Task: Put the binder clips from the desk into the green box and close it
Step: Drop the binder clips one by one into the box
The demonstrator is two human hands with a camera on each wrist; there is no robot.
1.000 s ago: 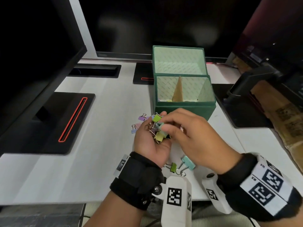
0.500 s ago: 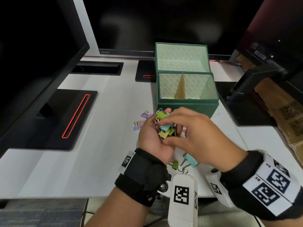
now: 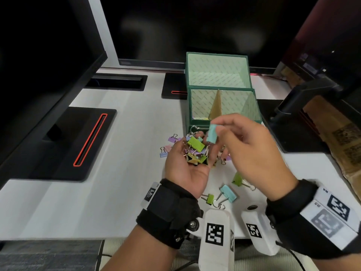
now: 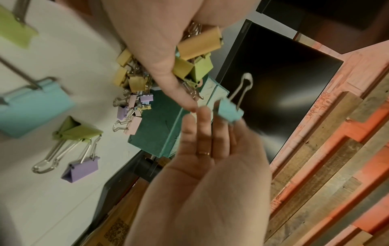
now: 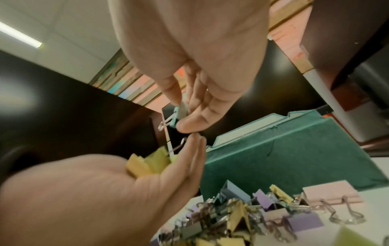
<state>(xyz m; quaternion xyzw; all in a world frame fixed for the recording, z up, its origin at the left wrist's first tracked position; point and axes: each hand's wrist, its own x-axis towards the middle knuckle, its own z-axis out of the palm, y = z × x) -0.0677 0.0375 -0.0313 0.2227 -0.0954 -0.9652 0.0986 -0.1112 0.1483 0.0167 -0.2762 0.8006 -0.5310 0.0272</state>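
My left hand (image 3: pixel 192 169) lies palm up in front of the green box (image 3: pixel 197 106) and carries a heap of coloured binder clips (image 3: pixel 195 151) on its palm, fingers nearly straight (image 5: pixel 195 149). My right hand (image 3: pixel 252 153) pinches one teal clip (image 3: pixel 212 133) between thumb and fingertips, just above the heap and close to the box's front wall. The box stands open, its lid (image 3: pixel 216 69) tipped back behind it, with a cardboard divider (image 3: pixel 215 106) inside. More clips lie loose on the white desk: a teal one (image 3: pixel 228 193), green ones (image 3: pixel 210 198) and a pink and purple cluster (image 3: pixel 169 146).
A monitor base with a red stripe (image 3: pixel 78 141) sits at the left and a second dark stand (image 3: pixel 298 98) at the right of the box. Dark screens line the back. The desk's front edge (image 3: pixel 78 236) runs just under my wrists.
My right hand, which was down on the heap in my left palm, has lifted away with the teal clip pinched. The left hand's fingers have opened out.
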